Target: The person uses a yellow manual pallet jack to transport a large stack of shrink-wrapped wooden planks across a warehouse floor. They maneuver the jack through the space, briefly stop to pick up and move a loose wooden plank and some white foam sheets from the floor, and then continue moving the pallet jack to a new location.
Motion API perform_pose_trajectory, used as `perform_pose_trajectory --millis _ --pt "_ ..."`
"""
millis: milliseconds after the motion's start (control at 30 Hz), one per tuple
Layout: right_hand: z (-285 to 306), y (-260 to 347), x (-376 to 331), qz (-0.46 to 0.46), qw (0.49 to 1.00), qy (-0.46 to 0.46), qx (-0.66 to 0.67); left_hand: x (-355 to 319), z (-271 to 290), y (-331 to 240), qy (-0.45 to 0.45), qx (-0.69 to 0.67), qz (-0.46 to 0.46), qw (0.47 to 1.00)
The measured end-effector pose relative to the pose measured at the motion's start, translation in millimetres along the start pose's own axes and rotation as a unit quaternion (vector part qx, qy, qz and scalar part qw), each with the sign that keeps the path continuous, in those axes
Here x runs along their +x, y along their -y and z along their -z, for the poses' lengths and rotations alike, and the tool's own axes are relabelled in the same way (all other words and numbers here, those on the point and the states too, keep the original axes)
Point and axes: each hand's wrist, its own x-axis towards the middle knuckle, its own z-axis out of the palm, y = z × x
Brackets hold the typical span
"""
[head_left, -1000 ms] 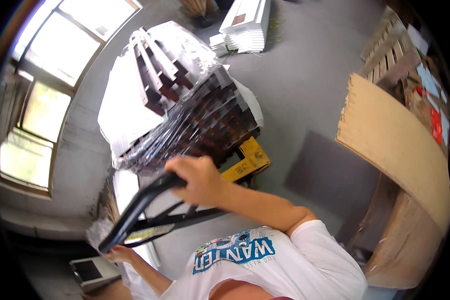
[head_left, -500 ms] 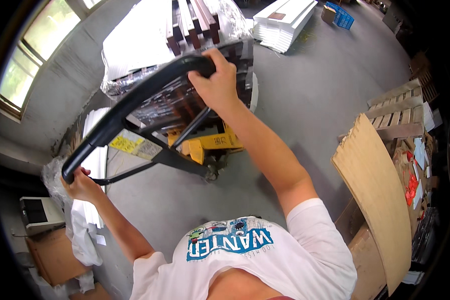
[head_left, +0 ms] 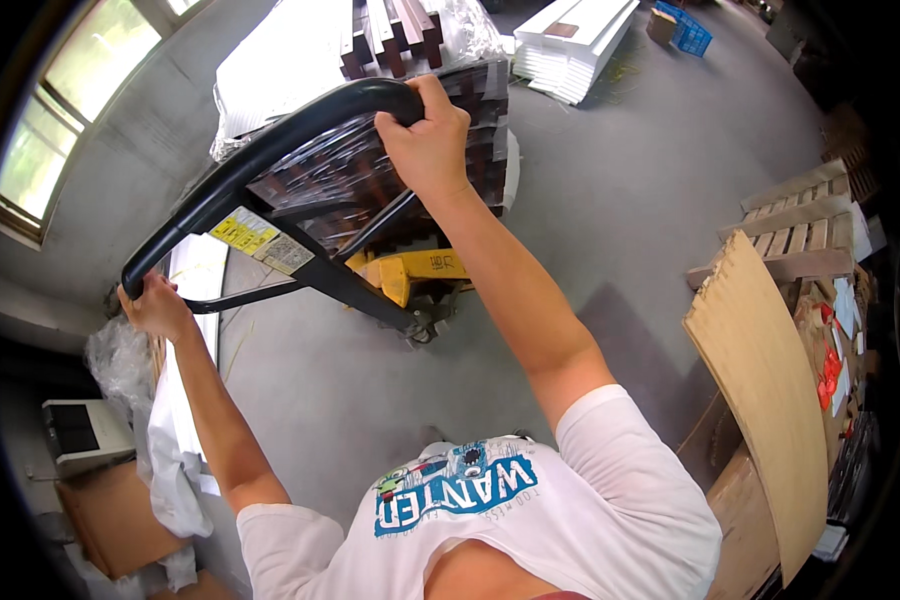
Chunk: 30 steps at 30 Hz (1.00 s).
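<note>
Handle (head_left: 260,155) on this pallet jack is a big black loop, and it's slanted right across in front of the person, upper right to lower left. Right hand (head_left: 432,138) is wrapped around the upper end, thumb on the near side of the bar. Left hand (head_left: 158,306) has its fingers curled around the lower end, so both are properly gripping it. There's a yellow-and-white label (head_left: 260,240) on the neck, which runs down to the yellow body (head_left: 420,266) of the jack, sitting at the foot of a dark stack (head_left: 320,170) in clear wrap. Can't tell from here if the forks are under it. Some brown-ended strips (head_left: 400,40) lie on top of that stack. Beyond it there's a pile of white boards (head_left: 575,45) on the floor, with a blue crate (head_left: 688,32) farther right. Over on the right, a curved-looking plywood sheet (head_left: 770,400) stands near a slatted wooden pallet (head_left: 785,222), and a cardboard box (head_left: 120,520) is down at lower left.
</note>
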Motion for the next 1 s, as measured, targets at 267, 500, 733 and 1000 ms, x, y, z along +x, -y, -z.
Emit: perform_pose_trajectory --millis 267,500,733,1000 --pt "-35.3 -19.1 16.9 -0.015 0.995 -0.033 -0.093 43.7 -43.6 68.0 0.002 0.069 -0.093 0.993" --pt "-61.8 -40.6 33.7 -0.012 0.993 -0.024 -0.118 70.3 -84.3 78.7 -0.045 0.143 -0.132 0.980" --pt "-69.8 -71.3 34.2 0.022 0.993 -0.029 -0.114 71.3 -86.9 89.9 -0.028 0.168 -0.134 0.976" --pt "-82.3 -98.8 56.5 -0.013 0.997 -0.005 -0.076 80.9 -119.2 88.1 0.003 0.109 -0.083 0.991"
